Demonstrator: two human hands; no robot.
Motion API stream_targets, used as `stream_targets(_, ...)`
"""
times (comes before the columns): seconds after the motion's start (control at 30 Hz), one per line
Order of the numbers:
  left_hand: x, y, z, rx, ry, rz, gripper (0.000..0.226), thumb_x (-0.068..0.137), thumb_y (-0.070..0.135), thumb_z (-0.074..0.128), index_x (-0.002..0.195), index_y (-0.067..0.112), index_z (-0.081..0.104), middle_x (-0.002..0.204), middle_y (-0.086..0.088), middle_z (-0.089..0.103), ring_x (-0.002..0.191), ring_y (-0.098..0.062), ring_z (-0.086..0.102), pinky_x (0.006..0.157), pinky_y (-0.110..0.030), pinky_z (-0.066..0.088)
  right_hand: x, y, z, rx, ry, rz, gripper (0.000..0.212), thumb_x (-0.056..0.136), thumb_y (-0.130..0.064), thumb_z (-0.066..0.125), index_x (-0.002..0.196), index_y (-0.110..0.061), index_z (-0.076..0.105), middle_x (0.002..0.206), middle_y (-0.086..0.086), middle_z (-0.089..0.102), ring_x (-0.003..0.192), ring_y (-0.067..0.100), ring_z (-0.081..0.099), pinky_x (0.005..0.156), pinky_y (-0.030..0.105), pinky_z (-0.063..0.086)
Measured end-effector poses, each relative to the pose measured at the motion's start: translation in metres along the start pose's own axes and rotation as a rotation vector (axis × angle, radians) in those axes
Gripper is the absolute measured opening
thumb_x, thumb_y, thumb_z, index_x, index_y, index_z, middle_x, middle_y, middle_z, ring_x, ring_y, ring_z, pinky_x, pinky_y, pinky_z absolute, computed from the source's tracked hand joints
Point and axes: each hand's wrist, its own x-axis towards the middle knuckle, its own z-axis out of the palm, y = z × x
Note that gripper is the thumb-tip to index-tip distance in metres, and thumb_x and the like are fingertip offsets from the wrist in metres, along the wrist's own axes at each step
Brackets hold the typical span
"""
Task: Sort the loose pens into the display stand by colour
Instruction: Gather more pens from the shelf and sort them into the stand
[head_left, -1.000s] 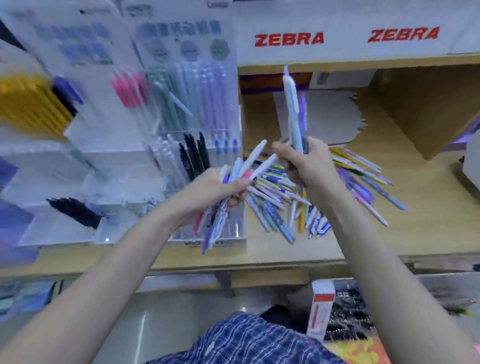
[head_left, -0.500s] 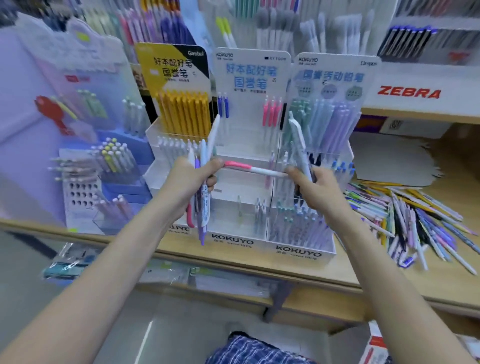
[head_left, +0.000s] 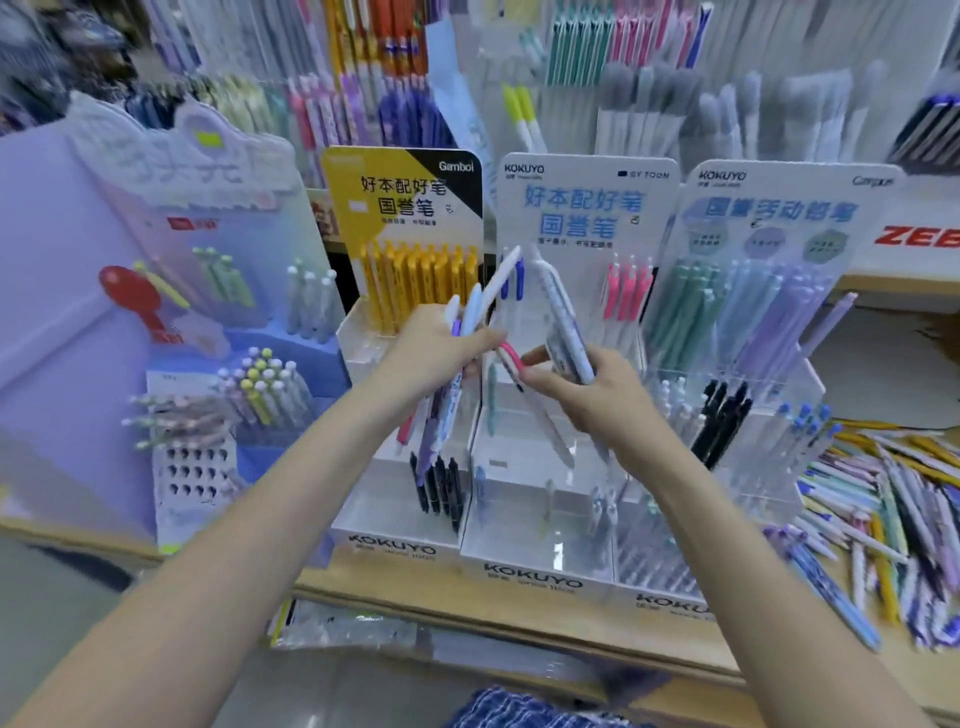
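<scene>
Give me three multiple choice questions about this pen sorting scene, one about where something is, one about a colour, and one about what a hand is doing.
1. Where does the loose pen pile lie?
A. right of the stand
B. left of the stand
C. on the floor

2. What colour is the grip of the pen between the two hands?
A. green
B. pink
C. black

3. What is the left hand doing?
A. lying flat on the shelf
B. hanging empty
C. gripping a bunch of pens

Answers:
1. A, the pile spreads over the shelf right of the stand.
2. B, its grip shows pink beside the right hand.
3. C, its fingers curl round the bunch.
</scene>
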Motion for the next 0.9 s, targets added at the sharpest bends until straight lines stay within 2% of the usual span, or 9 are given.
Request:
stream_targets(0.07,0.014,0.007,0.012,0.009,-0.037,0.056,0.024,0.084,0.018,0.067,0.066,0.014,0.052,0.052,-0.001,0.046,0.040,-0.006,0.046,0.051,-0.025,0.039,0.013,-0.006,0.003,-0.062,0.090,-0.032,0.017,0.078,-0.019,0.074,0.082,-0.008,0.062,0.056,0.001,0.050,0.041,0.002,0.044,0.044,0.014,0.036)
stream_targets(0.17,0.028,0.013,0.020,-0.040,-0.097,0.123,0.028,0.084,0.018,0.068,0.060,0.014,0.053,0.048,0.001,0.046,0.039,-0.006,0.045,0.043,-0.017,0.038,0.024,-0.014,-0.008,-0.249,0.191,-0.098,0.019,0.076,-0.016,0.076,0.073,-0.006,0.061,0.068,0.011,0.064,0.058,0.016,0.057,0.056,0.028,0.044)
stream_targets(0.23,0.038,0.012,0.020,-0.004,-0.105,0.160,0.023,0.084,0.021,0.067,0.068,0.009,0.057,0.050,0.001,0.048,0.043,-0.009,0.047,0.043,-0.017,0.039,0.026,-0.019,-0.027,-0.381,0.287,-0.123,0.021,0.077,-0.018,0.075,0.068,-0.010,0.058,0.065,0.004,0.063,0.057,0.013,0.058,0.055,0.024,0.043)
stream_targets(0.3,0.052,0.005,0.017,0.126,-0.076,0.193,0.021,0.086,0.022,0.065,0.071,0.010,0.056,0.054,0.000,0.050,0.049,-0.013,0.048,0.048,-0.021,0.040,0.027,-0.024,-0.049,-0.434,0.451,-0.131,0.028,0.079,-0.018,0.073,0.061,-0.015,0.052,0.056,-0.005,0.055,0.048,0.002,0.050,0.044,0.011,0.033)
stream_targets(0.43,0.077,-0.018,0.013,0.563,-0.126,0.203,0.032,0.090,0.021,0.057,0.060,0.017,0.045,0.055,0.002,0.042,0.048,-0.011,0.039,0.039,-0.014,0.029,0.040,-0.026,-0.071,-0.529,0.718,-0.172,0.029,0.082,-0.022,0.069,0.077,0.006,0.064,0.065,0.014,0.058,0.061,0.024,0.050,0.048,0.026,0.030)
stream_targets(0.53,0.089,-0.033,0.010,0.732,-0.201,0.145,0.018,0.090,0.022,0.057,0.077,0.010,0.055,0.060,0.002,0.045,0.049,-0.010,0.041,0.042,-0.017,0.025,0.056,-0.022,-0.054,-0.593,0.717,-0.194,0.031,0.086,-0.021,0.065,0.077,0.008,0.061,0.065,0.014,0.058,0.062,0.030,0.051,0.054,0.032,0.026)
stream_targets(0.63,0.101,-0.041,0.002,0.711,-0.287,0.109,0.020,0.088,0.022,0.059,0.091,0.002,0.062,0.069,-0.005,0.054,0.056,-0.017,0.048,0.048,-0.021,0.032,0.066,-0.019,-0.035,-0.676,0.732,-0.181,0.026,0.088,-0.022,0.063,0.072,-0.005,0.051,0.063,0.006,0.051,0.060,0.026,0.046,0.056,0.030,0.028)
stream_targets(0.73,0.108,-0.045,-0.003,0.667,-0.333,0.125,0.020,0.087,0.020,0.060,0.090,0.001,0.062,0.068,-0.006,0.052,0.057,-0.019,0.047,0.051,-0.025,0.033,0.075,-0.018,-0.026,-0.727,0.760,-0.103,0.026,0.089,-0.022,0.061,0.072,-0.008,0.047,0.066,0.009,0.051,0.062,0.026,0.045,0.056,0.030,0.029)
stream_targets(0.9,0.112,-0.048,-0.005,0.609,-0.359,0.176,0.015,0.087,0.017,0.059,0.086,0.002,0.058,0.063,-0.002,0.047,0.053,-0.016,0.044,0.047,-0.023,0.031,0.088,-0.022,-0.015,-0.918,0.755,0.072,0.026,0.092,-0.027,0.056,0.086,-0.002,0.057,0.078,0.017,0.058,0.072,0.033,0.054,0.057,0.035,0.034)
